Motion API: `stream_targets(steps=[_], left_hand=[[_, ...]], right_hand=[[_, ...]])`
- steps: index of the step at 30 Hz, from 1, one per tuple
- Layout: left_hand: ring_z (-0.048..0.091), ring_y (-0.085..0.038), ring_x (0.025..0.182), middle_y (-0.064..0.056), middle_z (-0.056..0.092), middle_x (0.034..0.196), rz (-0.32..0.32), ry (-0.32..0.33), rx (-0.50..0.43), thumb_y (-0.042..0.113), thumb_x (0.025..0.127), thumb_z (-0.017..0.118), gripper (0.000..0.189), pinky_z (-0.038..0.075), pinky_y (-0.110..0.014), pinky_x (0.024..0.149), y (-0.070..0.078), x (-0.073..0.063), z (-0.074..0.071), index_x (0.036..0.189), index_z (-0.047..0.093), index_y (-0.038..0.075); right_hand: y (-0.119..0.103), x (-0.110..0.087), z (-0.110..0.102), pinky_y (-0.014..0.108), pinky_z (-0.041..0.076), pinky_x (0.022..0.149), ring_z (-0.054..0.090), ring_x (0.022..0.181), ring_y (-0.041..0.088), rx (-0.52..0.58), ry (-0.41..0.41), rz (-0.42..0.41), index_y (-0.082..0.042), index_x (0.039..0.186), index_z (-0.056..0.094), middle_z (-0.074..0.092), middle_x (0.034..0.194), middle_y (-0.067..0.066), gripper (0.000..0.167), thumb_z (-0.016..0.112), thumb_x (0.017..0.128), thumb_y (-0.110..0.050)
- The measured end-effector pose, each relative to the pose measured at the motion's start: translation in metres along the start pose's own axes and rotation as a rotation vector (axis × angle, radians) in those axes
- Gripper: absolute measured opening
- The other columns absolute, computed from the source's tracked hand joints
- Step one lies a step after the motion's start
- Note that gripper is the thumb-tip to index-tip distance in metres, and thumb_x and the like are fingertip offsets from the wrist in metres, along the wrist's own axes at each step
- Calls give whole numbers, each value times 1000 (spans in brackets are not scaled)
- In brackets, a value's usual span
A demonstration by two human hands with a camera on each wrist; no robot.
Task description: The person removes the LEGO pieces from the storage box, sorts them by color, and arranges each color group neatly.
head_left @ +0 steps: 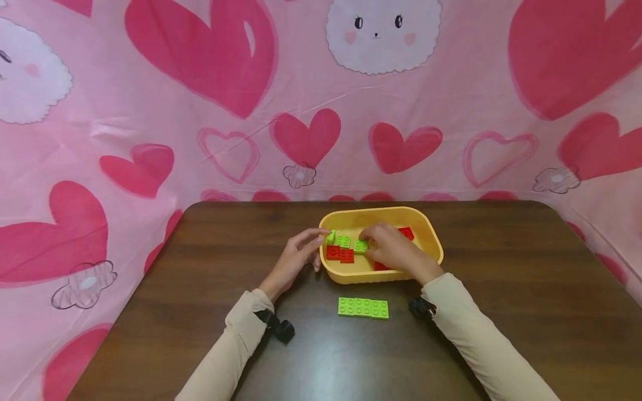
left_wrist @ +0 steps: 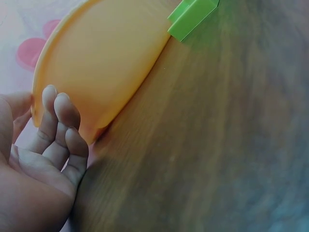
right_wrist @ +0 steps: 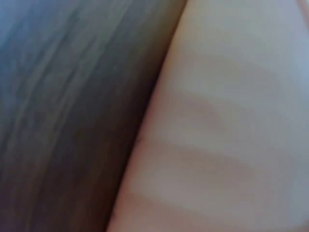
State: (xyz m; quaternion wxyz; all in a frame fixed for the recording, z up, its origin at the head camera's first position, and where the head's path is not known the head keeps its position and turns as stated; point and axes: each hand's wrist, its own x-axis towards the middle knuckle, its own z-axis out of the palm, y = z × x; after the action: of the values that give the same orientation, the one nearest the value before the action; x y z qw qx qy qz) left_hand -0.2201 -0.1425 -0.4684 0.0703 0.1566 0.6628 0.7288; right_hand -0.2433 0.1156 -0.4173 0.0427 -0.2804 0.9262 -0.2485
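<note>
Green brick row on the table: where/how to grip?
I'd pinch the green brick row at its two short ends, from above: it lies flat, studs up, ends exposed. Seams show and joining isn't certain, so lengthwise pressure should keep it together.

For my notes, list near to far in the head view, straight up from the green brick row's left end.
Lime-green brick row, yellow tray's near wall, red studded brick, lime-green studded brick, tray's far rim, heart-print backdrop.

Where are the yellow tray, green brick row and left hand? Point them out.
Yellow tray (head_left: pixel 353 277), head view, front wall.
Green brick row (head_left: pixel 363 307), head view, middle brick's top.
Left hand (head_left: pixel 295 256), head view, its back.
</note>
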Motion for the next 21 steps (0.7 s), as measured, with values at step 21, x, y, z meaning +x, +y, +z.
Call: stream_targets(steps=[21], left_hand=[[54, -15, 57, -10, 57, 88, -14, 7, 9, 23, 103, 57, 32, 52, -26, 54, -1, 1, 0, 130, 62, 7]], right_hand=[[2, -47, -12, 42, 54, 85, 54, 98, 24, -108, 264, -137, -4, 108, 73, 65, 104, 8, 33, 85, 78, -14]])
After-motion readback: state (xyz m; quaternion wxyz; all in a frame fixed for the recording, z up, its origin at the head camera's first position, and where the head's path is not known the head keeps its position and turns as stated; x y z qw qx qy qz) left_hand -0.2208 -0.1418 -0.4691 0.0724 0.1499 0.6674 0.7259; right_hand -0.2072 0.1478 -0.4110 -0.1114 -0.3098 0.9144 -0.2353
